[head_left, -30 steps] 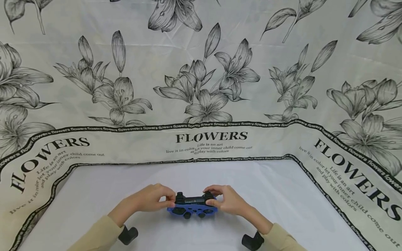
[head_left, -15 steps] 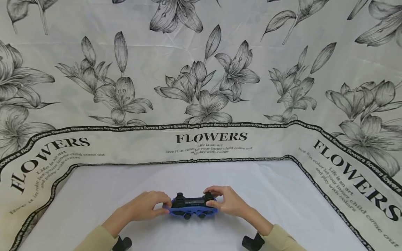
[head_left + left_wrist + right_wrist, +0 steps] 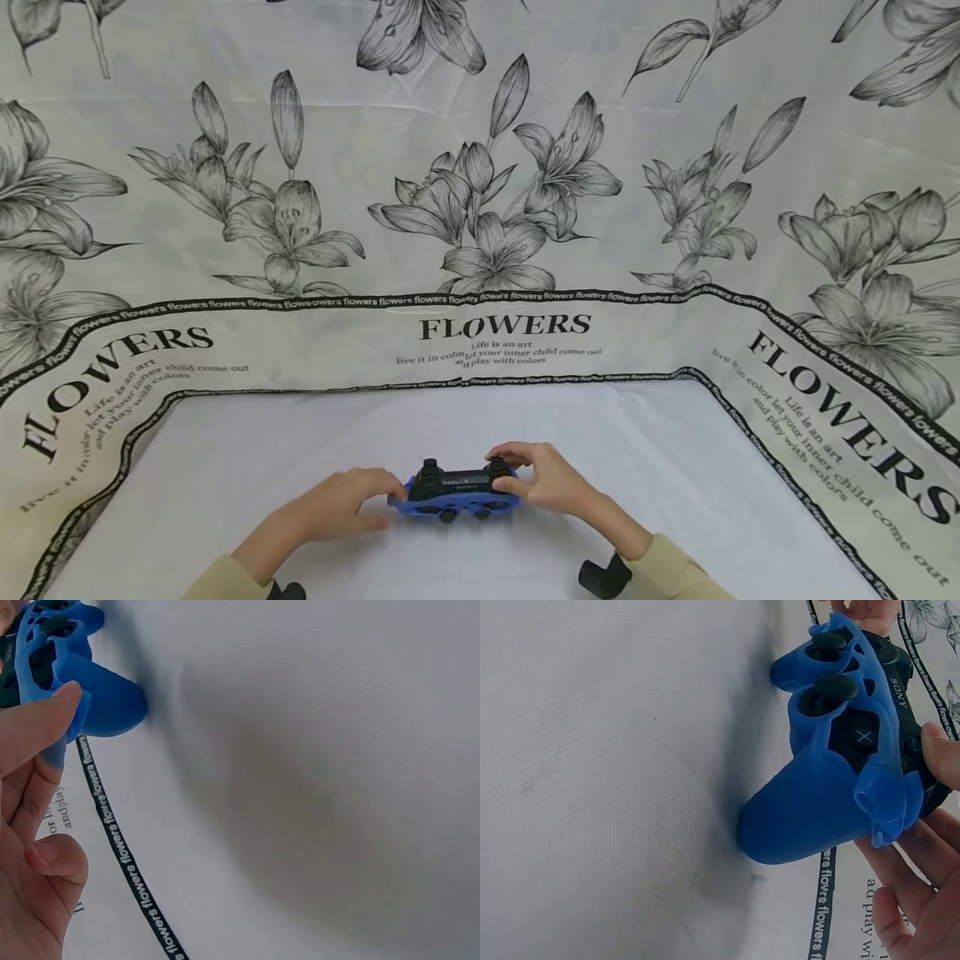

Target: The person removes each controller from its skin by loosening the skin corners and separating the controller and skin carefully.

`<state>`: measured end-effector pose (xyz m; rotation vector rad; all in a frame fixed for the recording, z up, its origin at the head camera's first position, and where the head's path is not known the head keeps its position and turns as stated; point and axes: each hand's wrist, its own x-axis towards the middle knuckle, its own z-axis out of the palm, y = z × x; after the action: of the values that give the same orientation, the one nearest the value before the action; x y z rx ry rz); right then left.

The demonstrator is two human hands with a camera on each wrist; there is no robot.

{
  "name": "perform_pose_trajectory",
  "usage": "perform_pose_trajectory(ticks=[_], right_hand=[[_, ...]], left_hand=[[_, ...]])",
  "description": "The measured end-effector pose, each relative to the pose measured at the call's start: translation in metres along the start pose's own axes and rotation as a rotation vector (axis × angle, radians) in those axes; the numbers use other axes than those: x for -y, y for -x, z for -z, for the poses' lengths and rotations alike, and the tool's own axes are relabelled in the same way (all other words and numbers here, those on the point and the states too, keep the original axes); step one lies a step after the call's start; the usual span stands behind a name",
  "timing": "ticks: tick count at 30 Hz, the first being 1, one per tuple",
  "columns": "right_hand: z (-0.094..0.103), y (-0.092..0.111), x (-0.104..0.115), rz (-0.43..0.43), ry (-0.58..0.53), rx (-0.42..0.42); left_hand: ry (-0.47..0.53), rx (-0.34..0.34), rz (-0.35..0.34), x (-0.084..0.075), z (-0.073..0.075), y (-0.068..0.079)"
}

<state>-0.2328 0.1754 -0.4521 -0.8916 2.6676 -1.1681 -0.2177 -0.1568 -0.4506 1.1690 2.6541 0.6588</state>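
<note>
A black game controller (image 3: 463, 482) marked SONY stands at the middle of the white table, its front facing me. A blue silicone cover (image 3: 802, 802) wraps its handles and lower face, with the thumbstick tops poking through. Along the top the black body shows bare, and the cover's loose edge bunches near the right shoulder. My left hand (image 3: 341, 502) pinches the cover's edge at the left end between thumb and finger. My right hand (image 3: 553, 482) grips the controller's right shoulder, thumb on the face near the triangle button, other fingers behind.
White cloth (image 3: 420, 567) covers the table. A floral fabric screen (image 3: 495, 350) with FLOWERS lettering rises at the back and both sides. Black wrist devices (image 3: 604, 577) hang under both forearms.
My left hand has moved left and slightly down, drawing the cover's left edge outward so more of the black top shows. The right hand keeps its hold in place.
</note>
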Motion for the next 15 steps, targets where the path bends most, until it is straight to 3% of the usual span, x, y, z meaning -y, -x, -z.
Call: perform_pose_trajectory(ticks=[15], right_hand=[[0.001,-0.002,-0.005,0.015,0.007,0.003]], left_hand=[[-0.029,-0.016,-0.028,0.003,-0.012,0.011]])
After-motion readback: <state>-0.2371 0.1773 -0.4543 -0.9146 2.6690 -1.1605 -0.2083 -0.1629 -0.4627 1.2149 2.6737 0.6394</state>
